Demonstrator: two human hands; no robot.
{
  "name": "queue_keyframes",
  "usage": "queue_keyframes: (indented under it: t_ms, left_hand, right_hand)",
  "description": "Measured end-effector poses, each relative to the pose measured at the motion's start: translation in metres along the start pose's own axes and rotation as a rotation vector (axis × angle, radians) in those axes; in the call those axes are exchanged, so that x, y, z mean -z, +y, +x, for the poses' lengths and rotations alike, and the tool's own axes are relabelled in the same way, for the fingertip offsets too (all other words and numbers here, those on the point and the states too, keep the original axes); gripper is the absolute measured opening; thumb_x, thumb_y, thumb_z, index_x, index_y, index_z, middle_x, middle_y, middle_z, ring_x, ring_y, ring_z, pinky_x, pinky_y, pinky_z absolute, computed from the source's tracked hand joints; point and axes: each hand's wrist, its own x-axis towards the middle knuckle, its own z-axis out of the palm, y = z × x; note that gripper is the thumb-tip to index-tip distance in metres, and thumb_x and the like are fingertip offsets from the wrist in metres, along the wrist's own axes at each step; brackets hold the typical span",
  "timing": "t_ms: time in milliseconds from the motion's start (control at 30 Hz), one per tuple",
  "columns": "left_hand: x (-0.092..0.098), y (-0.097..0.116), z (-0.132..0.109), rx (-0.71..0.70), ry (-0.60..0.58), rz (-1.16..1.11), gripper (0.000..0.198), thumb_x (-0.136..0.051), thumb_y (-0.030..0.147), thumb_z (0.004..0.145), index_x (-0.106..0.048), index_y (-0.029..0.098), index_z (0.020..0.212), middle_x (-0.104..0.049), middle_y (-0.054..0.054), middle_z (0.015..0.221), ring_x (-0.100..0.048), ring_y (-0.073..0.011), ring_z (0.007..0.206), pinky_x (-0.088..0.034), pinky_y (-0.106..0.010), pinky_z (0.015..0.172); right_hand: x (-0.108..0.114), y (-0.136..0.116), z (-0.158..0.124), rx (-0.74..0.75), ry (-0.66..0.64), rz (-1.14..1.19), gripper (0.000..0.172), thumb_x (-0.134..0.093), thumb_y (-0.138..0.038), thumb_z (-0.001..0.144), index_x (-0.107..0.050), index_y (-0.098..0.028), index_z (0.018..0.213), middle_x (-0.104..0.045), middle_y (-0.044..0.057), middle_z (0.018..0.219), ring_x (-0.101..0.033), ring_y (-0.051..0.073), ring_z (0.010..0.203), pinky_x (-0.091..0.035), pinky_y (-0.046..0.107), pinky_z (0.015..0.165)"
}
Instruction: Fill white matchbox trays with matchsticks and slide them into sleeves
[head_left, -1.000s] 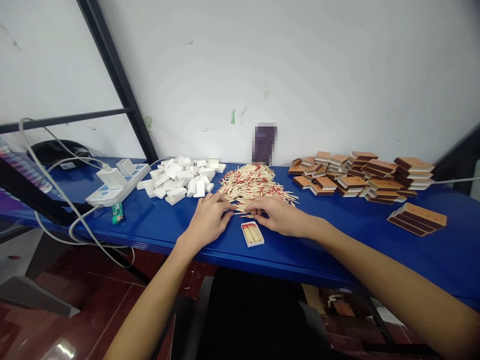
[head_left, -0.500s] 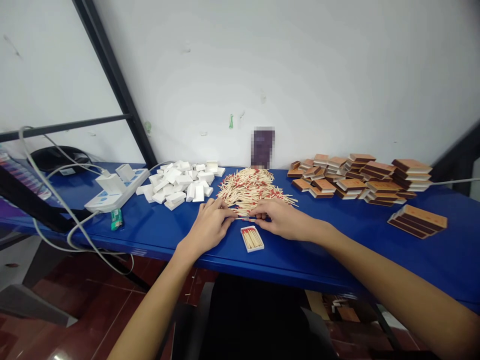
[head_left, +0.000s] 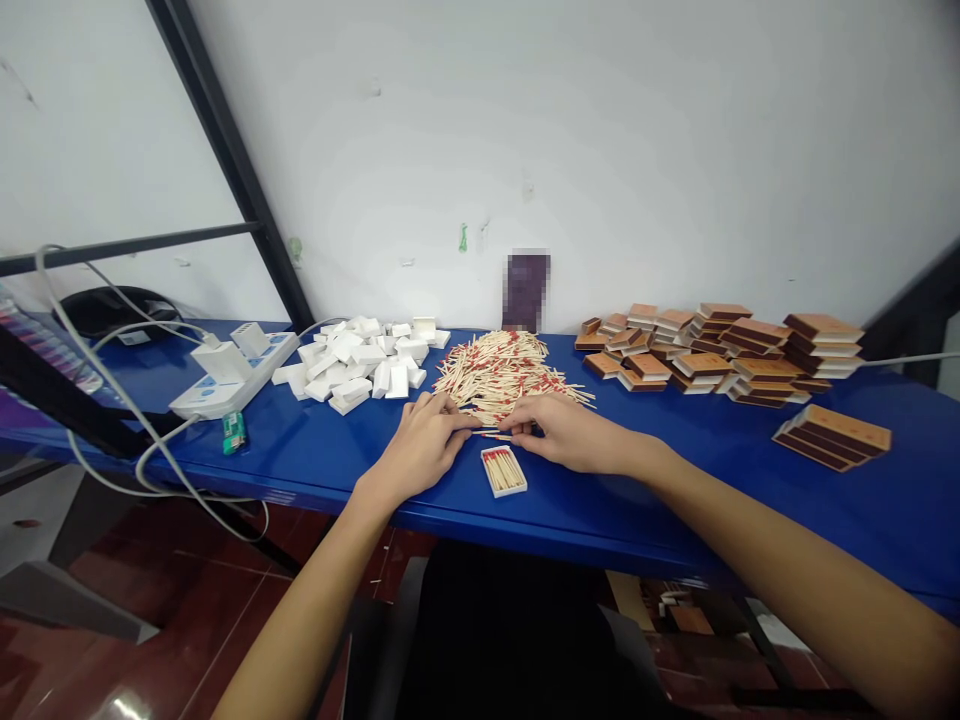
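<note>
A large heap of red-tipped matches (head_left: 506,370) lies on the blue table. At its near edge, my left hand (head_left: 424,445) is closed, thumb and fingertips at the left ends of a few loose matches (head_left: 491,434). My right hand (head_left: 562,432) faces it with curled fingers, pinching at the right ends of the same matches. Fingers partly hide how many are held. Just below the hands rests a white matchbox tray (head_left: 520,489), filled with matches whose red heads point toward the heap.
White empty-looking matchbox trays (head_left: 360,360) are piled left of the heap. Orange-brown matchbox sleeves (head_left: 697,370) are stacked at the right, with another group (head_left: 832,438) nearer. A power strip (head_left: 232,385), cables and a green packet (head_left: 234,432) occupy the left side.
Both hands stay at the heap's near edge with only slight finger movement around the loose matches. The view has shifted very slightly; the filled tray stays where it was.
</note>
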Motion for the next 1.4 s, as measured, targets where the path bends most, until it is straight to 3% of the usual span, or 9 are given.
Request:
queue_keyframes:
  t_ms: [433, 800, 1033, 1400]
  left_hand:
    - [-0.0009, -0.0023, 0.0007, -0.005, 0.028, -0.043, 0.023, -0.052, 0.025, 0.098, -0.068, 0.027, 0.114, -0.056, -0.005, 0.108, -0.050, -0.0232, 0.104, -0.040, -0.045, 0.100]
    - [-0.0011, -0.0006, -0.0002, -0.014, -0.008, -0.019, 0.030, -0.048, 0.024, 0.099, -0.067, 0.029, 0.121, -0.055, -0.006, 0.106, -0.048, -0.0243, 0.104, -0.040, -0.045, 0.097]
    - [-0.0024, -0.0013, 0.0001, -0.033, -0.017, -0.019, 0.032, -0.045, 0.024, 0.100, -0.066, 0.029, 0.124, -0.054, -0.006, 0.107, -0.047, -0.0233, 0.104, -0.040, -0.043, 0.098]
    - [-0.0010, -0.0003, 0.0014, -0.063, 0.012, -0.031, 0.023, -0.050, 0.022, 0.098, -0.071, 0.022, 0.108, -0.057, -0.006, 0.105, -0.048, -0.0242, 0.102, -0.043, -0.043, 0.095]
  right_hand:
    - [0.0001, -0.0035, 0.0018, 0.007, -0.011, -0.081, 0.026, -0.054, -0.009, 0.085, -0.074, -0.019, 0.097, -0.070, 0.007, 0.089, -0.062, 0.019, 0.080, -0.044, 0.030, 0.073]
    - [-0.0012, -0.0015, 0.0003, 0.000, 0.014, -0.036, 0.021, -0.058, -0.015, 0.084, -0.072, -0.019, 0.098, -0.067, 0.003, 0.078, -0.058, 0.017, 0.071, -0.043, 0.028, 0.068]
    - [-0.0019, -0.0021, 0.0013, -0.001, 0.013, -0.085, 0.017, -0.058, -0.015, 0.086, -0.073, -0.018, 0.093, -0.070, 0.006, 0.089, -0.061, 0.019, 0.078, -0.043, 0.029, 0.071]
    - [0.0030, -0.0061, -0.0008, -0.031, -0.013, -0.079, 0.012, -0.059, -0.018, 0.086, -0.070, -0.017, 0.092, -0.068, 0.004, 0.084, -0.058, 0.016, 0.072, -0.041, 0.027, 0.066]
